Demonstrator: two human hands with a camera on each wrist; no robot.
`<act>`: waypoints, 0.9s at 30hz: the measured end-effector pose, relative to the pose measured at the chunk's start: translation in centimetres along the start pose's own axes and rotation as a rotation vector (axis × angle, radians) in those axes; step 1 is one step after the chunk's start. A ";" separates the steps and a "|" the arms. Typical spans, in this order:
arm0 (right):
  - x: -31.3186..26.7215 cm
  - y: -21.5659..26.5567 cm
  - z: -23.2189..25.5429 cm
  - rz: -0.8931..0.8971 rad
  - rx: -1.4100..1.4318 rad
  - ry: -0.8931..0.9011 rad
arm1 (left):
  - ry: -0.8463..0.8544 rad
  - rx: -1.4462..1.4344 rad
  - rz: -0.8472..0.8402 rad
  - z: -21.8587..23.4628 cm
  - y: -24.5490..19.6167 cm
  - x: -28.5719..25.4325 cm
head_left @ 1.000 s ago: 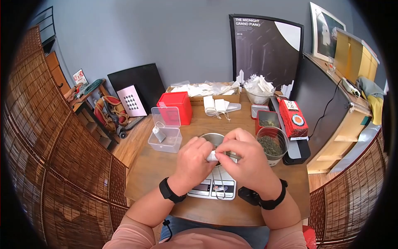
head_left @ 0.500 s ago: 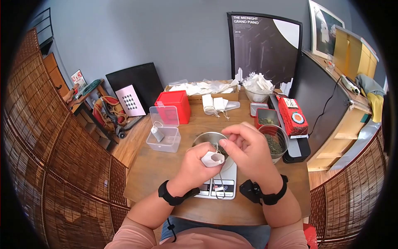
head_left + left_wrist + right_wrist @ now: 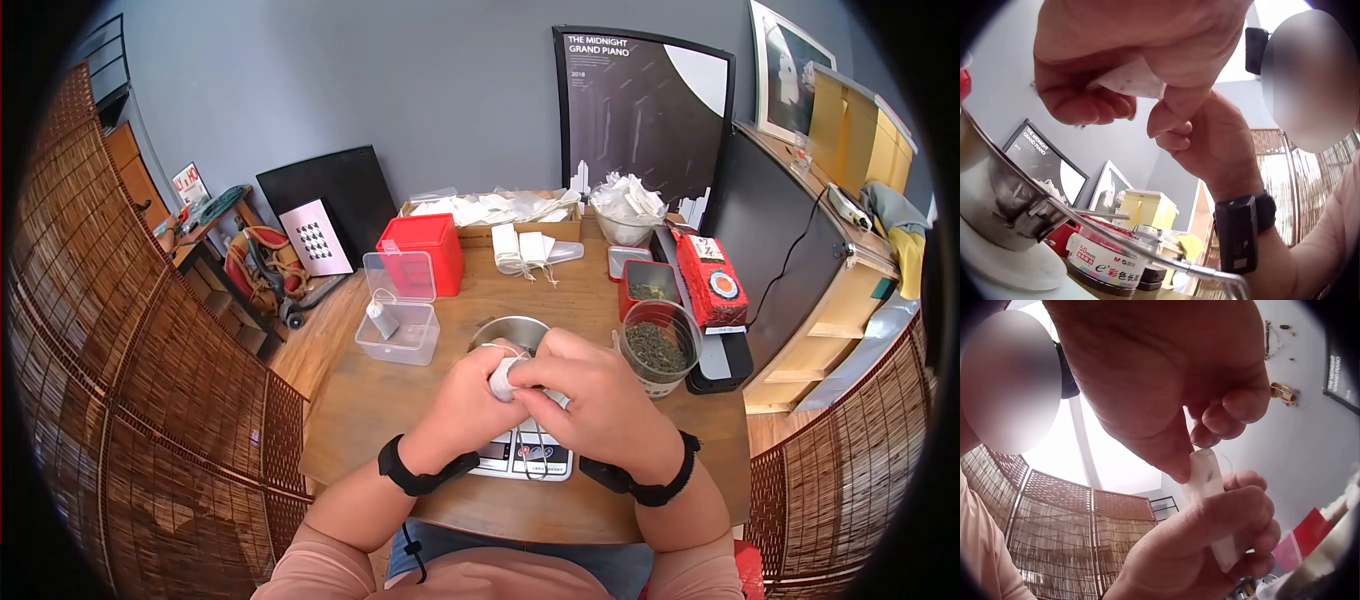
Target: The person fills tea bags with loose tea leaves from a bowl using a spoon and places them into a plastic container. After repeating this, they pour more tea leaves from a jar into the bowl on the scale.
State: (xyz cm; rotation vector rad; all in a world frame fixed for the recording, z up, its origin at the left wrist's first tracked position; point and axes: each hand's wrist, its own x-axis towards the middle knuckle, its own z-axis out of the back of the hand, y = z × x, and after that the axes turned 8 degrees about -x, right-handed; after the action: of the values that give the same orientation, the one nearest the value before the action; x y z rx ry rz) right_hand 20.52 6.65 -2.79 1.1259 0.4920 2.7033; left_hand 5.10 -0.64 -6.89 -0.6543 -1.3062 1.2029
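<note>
A small white tea bag is held upright in my left hand, its fingers wrapped around the lower part. My right hand pinches the bag's upper edge between thumb and fingers. In the right wrist view, dark specks show through the bag's thin cloth. Just beyond the hands stands a steel pot, partly hidden by them. It sits on a white kitchen scale, and its wire handle reaches toward my body. A loop of string shows by the left hand.
At left, a clear lidded box holds a filled bag, near a red box. At right stand a clear jar of dried leaves, a red tin and a red packet. Flat white bags lie farther back.
Half a second ago the right hand was apart from the bag, over the pot, and the bag's mouth gaped. The right hand has returned to the bag and pinches its top.
</note>
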 end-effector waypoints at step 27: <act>0.1 0.4 -0.5 0.001 0.041 -0.018 | -0.307 0.104 -0.142 -1.5 -0.3 -0.1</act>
State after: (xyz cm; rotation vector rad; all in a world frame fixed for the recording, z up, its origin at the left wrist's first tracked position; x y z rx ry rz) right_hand 20.09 6.21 -2.97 1.1597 0.5464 2.6939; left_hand 6.62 -0.42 -6.94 -0.3031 -1.5058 1.2791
